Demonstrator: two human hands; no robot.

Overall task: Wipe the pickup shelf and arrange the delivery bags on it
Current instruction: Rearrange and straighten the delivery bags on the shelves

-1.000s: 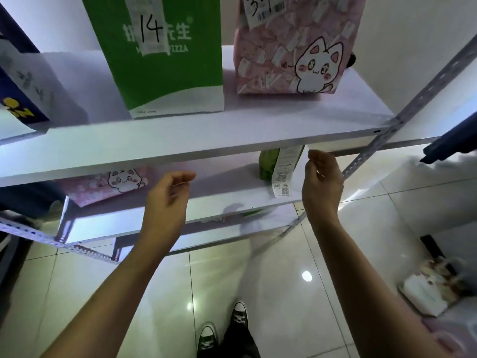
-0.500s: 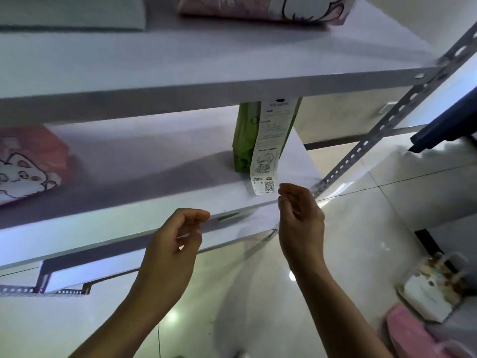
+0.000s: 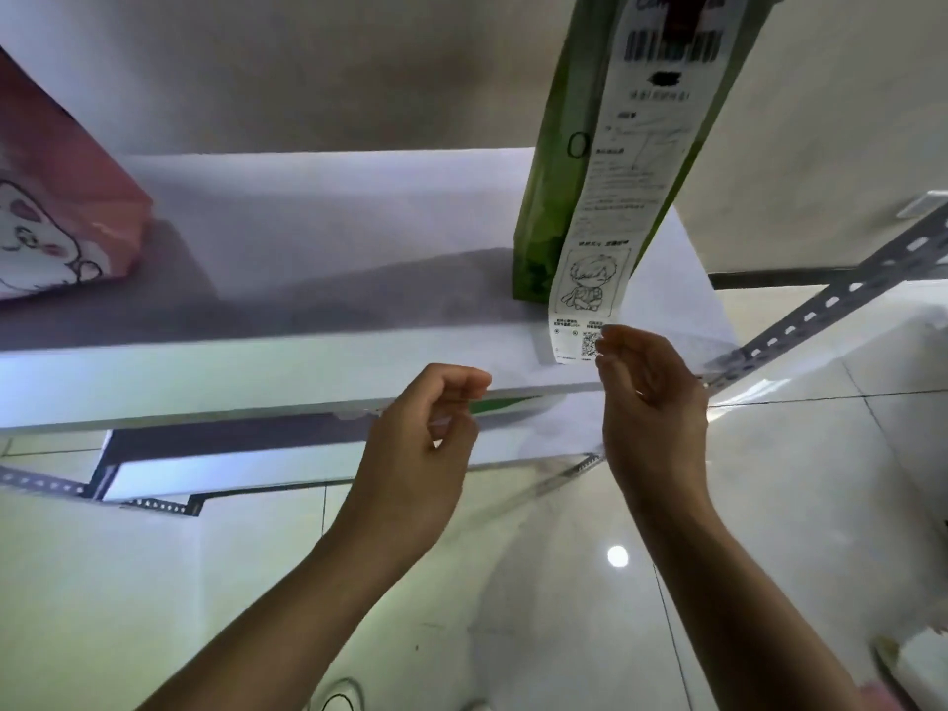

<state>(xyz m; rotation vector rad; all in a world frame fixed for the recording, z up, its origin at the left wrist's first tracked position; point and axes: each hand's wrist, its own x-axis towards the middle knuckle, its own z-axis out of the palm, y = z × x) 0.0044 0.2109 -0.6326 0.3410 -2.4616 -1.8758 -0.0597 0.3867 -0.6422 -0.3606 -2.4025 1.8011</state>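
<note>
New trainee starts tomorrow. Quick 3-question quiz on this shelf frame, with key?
1. True or false: the green bag stands upright on the shelf.
2. What lies at the shelf's left end? A) pink cat bag B) blue box C) cloth
3. Fill in: the right hand is at the lower end of the long ____ hanging down the green bag.

Key: 1 true; 2 A, the pink cat bag; 3 receipt.
</note>
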